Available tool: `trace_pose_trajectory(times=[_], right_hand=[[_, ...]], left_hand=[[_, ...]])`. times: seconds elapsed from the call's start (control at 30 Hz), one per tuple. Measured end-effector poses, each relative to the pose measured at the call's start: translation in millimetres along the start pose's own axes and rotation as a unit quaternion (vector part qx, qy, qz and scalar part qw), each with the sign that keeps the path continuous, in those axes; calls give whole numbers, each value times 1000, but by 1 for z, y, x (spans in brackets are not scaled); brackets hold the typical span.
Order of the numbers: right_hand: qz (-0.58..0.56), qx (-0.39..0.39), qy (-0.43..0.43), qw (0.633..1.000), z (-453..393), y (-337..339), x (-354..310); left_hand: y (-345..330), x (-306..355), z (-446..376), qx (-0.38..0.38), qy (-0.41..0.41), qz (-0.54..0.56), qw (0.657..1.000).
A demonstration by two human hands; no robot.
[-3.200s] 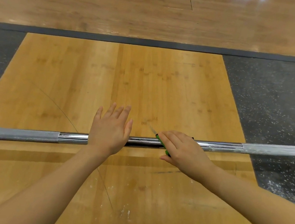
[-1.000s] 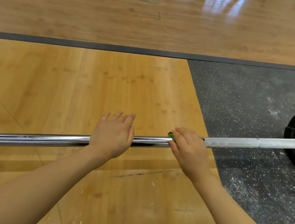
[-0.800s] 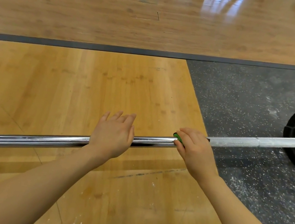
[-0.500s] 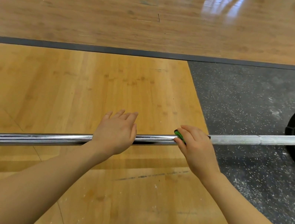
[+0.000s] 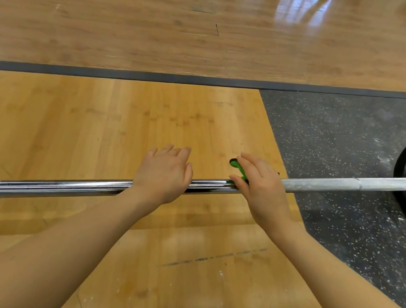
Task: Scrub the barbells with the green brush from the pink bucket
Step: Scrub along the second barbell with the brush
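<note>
Your left hand [image 5: 163,174] rests flat, fingers straight, on the barbell [image 5: 64,187] lying across the wooden platform [image 5: 94,122]. Just beside it, your right hand [image 5: 261,190] holds the green brush [image 5: 239,169] against the bar — grip closed around it.

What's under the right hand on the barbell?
A green brush pokes out beyond the fingers of the right hand, pressed to the barbell. Its bristles and the bar beneath them are covered by the hand.
</note>
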State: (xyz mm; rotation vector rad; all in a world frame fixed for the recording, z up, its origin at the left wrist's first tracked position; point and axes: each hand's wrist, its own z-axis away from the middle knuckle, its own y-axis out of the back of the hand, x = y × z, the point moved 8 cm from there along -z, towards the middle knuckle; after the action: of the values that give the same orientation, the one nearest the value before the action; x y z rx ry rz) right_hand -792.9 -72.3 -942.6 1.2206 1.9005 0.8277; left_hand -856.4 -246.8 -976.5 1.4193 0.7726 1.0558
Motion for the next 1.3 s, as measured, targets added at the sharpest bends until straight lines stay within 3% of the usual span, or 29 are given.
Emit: trace_pose_trajectory(times=[0.63, 1.07, 1.3], right_hand=[[-8, -7, -53, 999, -38, -22, 21], [20, 20, -2, 1000, -94, -55, 11], [70, 23, 12, 997, -87, -94, -4]], left_hand=[[27, -31, -77, 46, 45, 16, 998], [27, -46, -120, 38, 36, 21, 998], [33, -65, -102, 89, 18, -33, 995]])
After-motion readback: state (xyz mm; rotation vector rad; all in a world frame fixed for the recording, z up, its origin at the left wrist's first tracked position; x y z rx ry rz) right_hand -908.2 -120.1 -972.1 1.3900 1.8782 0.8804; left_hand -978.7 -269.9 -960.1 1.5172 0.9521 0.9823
